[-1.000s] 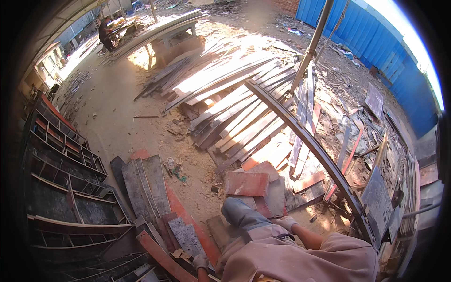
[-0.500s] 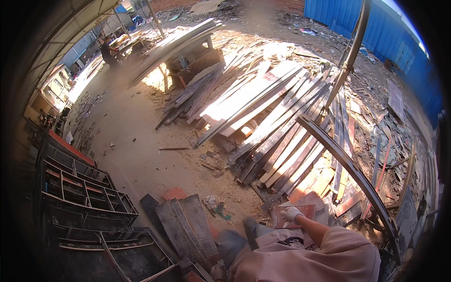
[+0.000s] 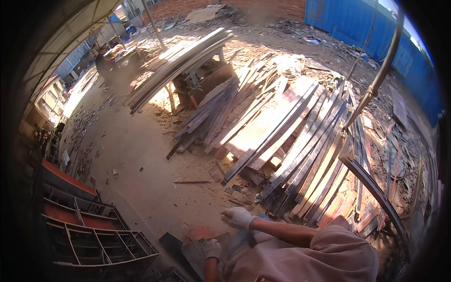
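Note:
My right hand (image 3: 237,217), in a white glove, is held out over the sandy ground with nothing in it, fingers loosely curled. Lower down, my left hand (image 3: 212,249), also gloved, rests on the upper edge of a dark flat panel (image 3: 192,251) leaning among similar boards at my feet. Whether its fingers grip the panel is unclear. A reddish board (image 3: 201,231) shows just above the panel. My pale sleeve fills the lower right.
Stacked metal frames (image 3: 94,230) stand at the lower left. A large pile of long planks (image 3: 291,136) lies ahead, with more on a trestle (image 3: 183,66). A curved metal bar (image 3: 376,188) runs on the right. Far off, a person (image 3: 105,68) stands; a blue fence (image 3: 366,23) lines the back.
The view has swung up and left, away from the red boards at my feet. My right hand has lifted off the reddish board and now hangs free; my left hand has come into view.

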`<state>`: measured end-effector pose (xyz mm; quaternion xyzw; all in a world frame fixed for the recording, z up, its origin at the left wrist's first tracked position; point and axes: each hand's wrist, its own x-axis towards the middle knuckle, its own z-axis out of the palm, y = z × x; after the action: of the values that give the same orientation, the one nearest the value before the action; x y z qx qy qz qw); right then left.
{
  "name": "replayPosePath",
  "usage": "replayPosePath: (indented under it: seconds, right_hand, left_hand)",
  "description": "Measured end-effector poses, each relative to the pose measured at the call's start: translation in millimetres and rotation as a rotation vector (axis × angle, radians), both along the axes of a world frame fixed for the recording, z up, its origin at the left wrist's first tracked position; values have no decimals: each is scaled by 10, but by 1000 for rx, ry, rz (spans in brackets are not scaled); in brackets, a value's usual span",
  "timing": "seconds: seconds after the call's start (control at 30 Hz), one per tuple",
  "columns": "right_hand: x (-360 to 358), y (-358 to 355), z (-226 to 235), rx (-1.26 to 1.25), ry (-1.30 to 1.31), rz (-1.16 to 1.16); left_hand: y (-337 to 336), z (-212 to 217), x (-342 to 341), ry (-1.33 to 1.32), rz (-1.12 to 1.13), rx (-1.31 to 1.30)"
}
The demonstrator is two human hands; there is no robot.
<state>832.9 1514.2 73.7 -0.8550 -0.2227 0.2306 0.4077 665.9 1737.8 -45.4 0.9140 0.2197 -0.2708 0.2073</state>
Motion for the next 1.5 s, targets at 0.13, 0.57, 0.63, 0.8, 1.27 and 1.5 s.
replayPosePath:
  seconds: [0.13, 0.57, 0.63, 0.8, 1.27, 1.5]
  right_hand:
    - [569, 1628, 381, 163, -478, 110]
    - [2967, 4647, 522, 27, -347, -102]
    - [3225, 5116, 569, 55, -356, -64]
    - [3953, 5726, 765, 196, -359, 86]
    - [3256, 4705, -285, -153, 30, -1369]
    - [2182, 4347, -537, -103, 399, -1750]
  left_hand:
    - [98, 556, 1771, -133, -369, -141]
    - [2420, 1351, 4842, -74, -712, -150]
    - [2828, 1441, 5094, -36, -723, -122]
    - [3502, 1553, 5718, -34, -832, -104]
    - [4207, 983, 6877, 12, -1094, -464]
    - [4071, 568, 6693, 256, -1154, -304]
